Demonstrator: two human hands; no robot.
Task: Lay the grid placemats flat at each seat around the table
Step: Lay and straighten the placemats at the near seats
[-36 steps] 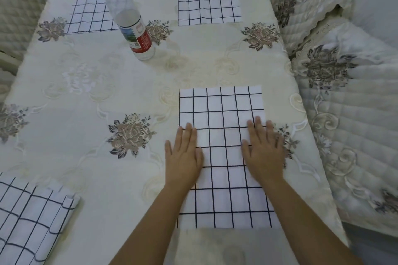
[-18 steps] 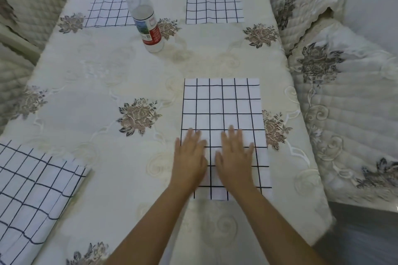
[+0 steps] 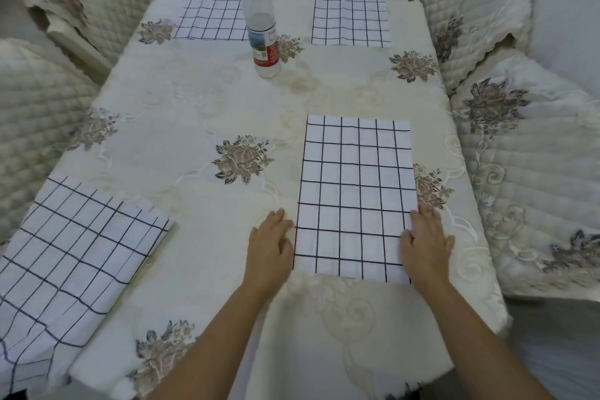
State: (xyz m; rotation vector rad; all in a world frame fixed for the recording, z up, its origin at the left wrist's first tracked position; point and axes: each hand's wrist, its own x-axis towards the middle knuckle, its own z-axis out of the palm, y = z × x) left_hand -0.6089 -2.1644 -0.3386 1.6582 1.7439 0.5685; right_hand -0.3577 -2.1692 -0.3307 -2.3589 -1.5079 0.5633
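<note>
I see grid placemat (image 3: 355, 191) flat on tablecloth (image 3: 194, 101), near right side, left hand (image 3: 271, 243) spread flat beside its left edge, possibly touching, right hand (image 3: 425, 240) flat on its right edge, neither gripping anything.

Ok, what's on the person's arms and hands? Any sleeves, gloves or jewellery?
Nothing worn shows. The left forearm and right forearm are bare down to the picture's bottom edge, with no sleeve cuff in view. The left hand and right hand are ungloved, with no watch, bracelet or ring visible on either.
</note>
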